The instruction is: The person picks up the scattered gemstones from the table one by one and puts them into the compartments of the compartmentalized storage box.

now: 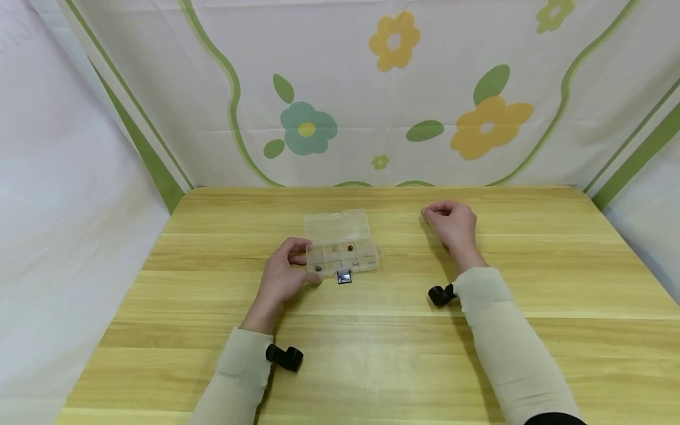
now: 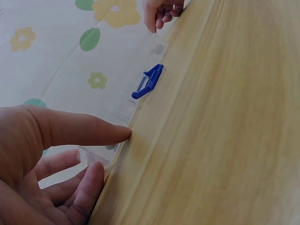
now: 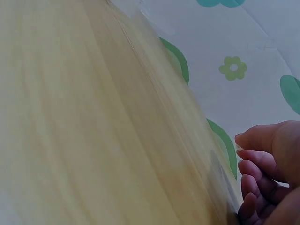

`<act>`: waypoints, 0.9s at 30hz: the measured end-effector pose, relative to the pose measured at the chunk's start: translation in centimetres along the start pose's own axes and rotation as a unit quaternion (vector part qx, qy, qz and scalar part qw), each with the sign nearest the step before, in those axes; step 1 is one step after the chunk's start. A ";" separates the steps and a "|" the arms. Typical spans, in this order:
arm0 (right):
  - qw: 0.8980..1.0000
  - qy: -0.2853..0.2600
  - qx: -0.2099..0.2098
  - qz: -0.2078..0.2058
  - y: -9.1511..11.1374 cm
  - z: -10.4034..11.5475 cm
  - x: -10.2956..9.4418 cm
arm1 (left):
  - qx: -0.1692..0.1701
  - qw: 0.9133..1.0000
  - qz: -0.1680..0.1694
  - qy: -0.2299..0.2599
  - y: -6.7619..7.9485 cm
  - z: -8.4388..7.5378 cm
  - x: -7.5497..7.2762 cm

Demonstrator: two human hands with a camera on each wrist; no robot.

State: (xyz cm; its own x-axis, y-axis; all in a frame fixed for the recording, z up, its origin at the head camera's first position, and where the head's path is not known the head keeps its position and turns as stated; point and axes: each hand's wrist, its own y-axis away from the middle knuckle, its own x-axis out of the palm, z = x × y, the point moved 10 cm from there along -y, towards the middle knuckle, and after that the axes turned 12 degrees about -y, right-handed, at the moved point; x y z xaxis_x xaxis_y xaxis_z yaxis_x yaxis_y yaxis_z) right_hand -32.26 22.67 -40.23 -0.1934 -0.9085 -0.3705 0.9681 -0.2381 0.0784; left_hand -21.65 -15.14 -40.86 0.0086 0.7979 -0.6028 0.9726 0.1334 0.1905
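A clear plastic compartment box [image 1: 340, 273] lies on the table, its clear lid [image 1: 337, 226] open toward the back and a blue latch [image 2: 149, 82] at the front. Inside are a dark green bead [image 1: 318, 268], a reddish-brown bead [image 1: 350, 248] and a few pale pieces. My left hand [image 1: 284, 271] holds the box by its left end, thumb along the front edge and fingers around the side and back. To the right of the box, my right hand [image 1: 451, 224] pinches a tiny pale piece [image 3: 239, 147] between thumb and index finger, mostly hidden by the fingertips.
The wood-grain table [image 1: 350, 366] reaches back to a white cloth [image 1: 350, 77] printed with flowers. More white cloth [image 1: 79, 195] hangs along the left side. A black wrist camera [image 1: 285, 358] sits on the left sleeve and another camera [image 1: 441, 295] on the right.
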 end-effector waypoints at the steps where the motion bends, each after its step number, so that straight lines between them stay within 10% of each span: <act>1: 1.000 -0.003 0.002 0.001 0.1 0.0 0.1 | 0.000 1.000 0.000 0.000 0.0 0.0 0.0; 27: 0.998 -0.056 0.011 0.016 3.0 0.4 1.9 | 0.003 1.000 -0.001 -0.005 0.2 -0.1 -0.2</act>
State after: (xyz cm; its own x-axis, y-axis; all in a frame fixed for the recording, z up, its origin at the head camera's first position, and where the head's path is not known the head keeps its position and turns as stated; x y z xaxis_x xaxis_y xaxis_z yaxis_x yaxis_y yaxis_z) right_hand -29.79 20.10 -40.36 -0.1808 -0.9479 -0.2624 0.9703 -0.2154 0.1097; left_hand -21.45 -15.21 -40.66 0.0082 0.7917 -0.6108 0.9739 0.1322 0.1845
